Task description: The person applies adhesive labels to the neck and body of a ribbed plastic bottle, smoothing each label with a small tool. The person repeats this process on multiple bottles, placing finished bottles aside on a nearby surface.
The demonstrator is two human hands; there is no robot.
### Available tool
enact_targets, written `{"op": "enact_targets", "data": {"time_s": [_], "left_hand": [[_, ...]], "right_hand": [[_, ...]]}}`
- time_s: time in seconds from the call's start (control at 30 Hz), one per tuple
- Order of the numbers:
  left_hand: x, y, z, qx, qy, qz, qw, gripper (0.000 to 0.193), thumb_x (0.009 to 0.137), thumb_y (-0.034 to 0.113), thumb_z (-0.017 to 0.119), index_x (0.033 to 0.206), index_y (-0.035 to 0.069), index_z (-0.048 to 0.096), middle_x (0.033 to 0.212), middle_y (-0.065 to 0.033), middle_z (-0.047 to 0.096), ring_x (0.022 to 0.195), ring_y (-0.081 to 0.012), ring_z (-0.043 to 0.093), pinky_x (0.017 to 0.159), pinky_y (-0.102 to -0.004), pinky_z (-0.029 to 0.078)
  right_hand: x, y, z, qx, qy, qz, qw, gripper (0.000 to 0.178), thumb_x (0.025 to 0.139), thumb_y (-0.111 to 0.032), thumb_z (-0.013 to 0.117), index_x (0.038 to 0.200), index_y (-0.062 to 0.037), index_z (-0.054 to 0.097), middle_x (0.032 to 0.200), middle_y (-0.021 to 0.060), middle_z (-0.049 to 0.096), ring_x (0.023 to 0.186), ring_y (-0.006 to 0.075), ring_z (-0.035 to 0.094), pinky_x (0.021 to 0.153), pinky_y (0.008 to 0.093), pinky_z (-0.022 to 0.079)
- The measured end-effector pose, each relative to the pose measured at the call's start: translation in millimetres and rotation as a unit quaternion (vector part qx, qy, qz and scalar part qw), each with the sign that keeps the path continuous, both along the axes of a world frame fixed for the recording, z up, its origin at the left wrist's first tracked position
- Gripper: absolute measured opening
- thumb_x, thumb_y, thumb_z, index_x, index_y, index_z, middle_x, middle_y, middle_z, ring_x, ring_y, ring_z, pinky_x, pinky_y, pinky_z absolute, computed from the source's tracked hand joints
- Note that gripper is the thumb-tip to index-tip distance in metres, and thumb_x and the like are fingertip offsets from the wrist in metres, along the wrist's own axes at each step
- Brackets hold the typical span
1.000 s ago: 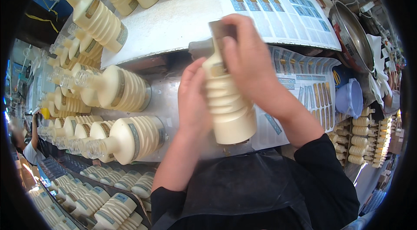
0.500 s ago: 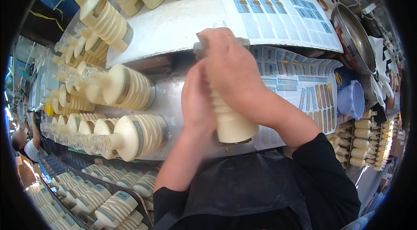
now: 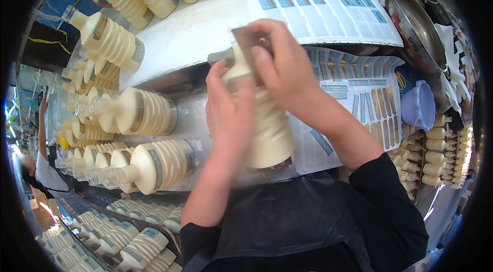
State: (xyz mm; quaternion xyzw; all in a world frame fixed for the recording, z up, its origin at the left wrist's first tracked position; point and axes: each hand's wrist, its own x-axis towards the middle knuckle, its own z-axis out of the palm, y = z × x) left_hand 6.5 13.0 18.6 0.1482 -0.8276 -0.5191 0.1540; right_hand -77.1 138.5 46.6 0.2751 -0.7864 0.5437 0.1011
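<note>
Head view — left hand clasps bottle, right hand holds slab.

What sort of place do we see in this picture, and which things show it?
Probably a small workshop that handles bottles. Many similar cream bottles are grouped at the left, a sheet of stickers lies on the white worktop, and another person is at the left edge.
</note>
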Motion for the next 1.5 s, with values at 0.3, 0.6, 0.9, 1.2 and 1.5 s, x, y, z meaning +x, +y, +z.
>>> {"op": "enact_targets", "data": {"time_s": [0.3, 0.6, 0.9, 1.2, 1.5], "left_hand": [[-7, -3, -6, 0.068, -0.014, -0.037, 0.997, 0.053, 0.098, 0.027, 0.064, 0.139, 0.000, 0.046, 0.131, -0.0203, 0.056, 0.118, -0.0302, 0.059, 0.102, -0.0403, 0.046], [-8, 1, -6, 0.207, -0.040, -0.026, 0.977, 0.052, 0.100, 0.028, 0.065, 0.139, 0.001, 0.044, 0.123, -0.0156, 0.061, 0.107, -0.0175, 0.060, 0.094, -0.0329, 0.051], [-6, -1, -14, 0.277, -0.003, -0.033, 0.960, 0.041, 0.110, 0.027, 0.051, 0.141, 0.001, 0.044, 0.124, -0.0122, 0.063, 0.107, -0.0158, 0.063, 0.094, -0.0319, 0.053], [0, -11, -32, 0.419, -0.032, -0.007, 0.907, 0.046, 0.112, 0.036, 0.045, 0.141, 0.000, 0.051, 0.131, -0.0142, 0.065, 0.116, -0.0222, 0.066, 0.101, -0.0379, 0.054], [9, -14, -32, 0.494, -0.039, -0.026, 0.868, 0.045, 0.113, 0.035, 0.043, 0.138, 0.000, 0.054, 0.131, -0.0132, 0.066, 0.114, -0.0215, 0.066, 0.101, -0.0383, 0.053]], "right_hand": [[-12, 35, -41, -0.012, -0.014, -0.048, 0.999, 0.034, 0.098, -0.008, 0.056, 0.130, -0.0010, 0.051, 0.127, 0.0215, 0.060, 0.117, 0.0422, 0.060, 0.101, 0.0457, 0.049], [-9, 20, -26, -0.034, -0.022, 0.014, 0.999, 0.033, 0.098, -0.007, 0.055, 0.131, -0.0016, 0.050, 0.125, 0.0220, 0.058, 0.113, 0.0421, 0.060, 0.097, 0.0469, 0.049], [-22, 31, -50, -0.021, 0.036, -0.010, 0.999, 0.035, 0.097, -0.003, 0.055, 0.131, -0.0029, 0.046, 0.124, 0.0204, 0.055, 0.111, 0.0416, 0.060, 0.096, 0.0458, 0.050], [-9, 47, -25, -0.098, -0.043, 0.035, 0.994, 0.040, 0.096, -0.006, 0.060, 0.135, -0.0033, 0.051, 0.127, 0.0202, 0.062, 0.119, 0.0379, 0.062, 0.102, 0.0414, 0.049], [19, 54, -36, -0.014, 0.070, -0.080, 0.994, 0.032, 0.083, 0.005, 0.076, 0.112, -0.0035, 0.064, 0.107, 0.0143, 0.071, 0.091, 0.0270, 0.072, 0.079, 0.0332, 0.058]]}}
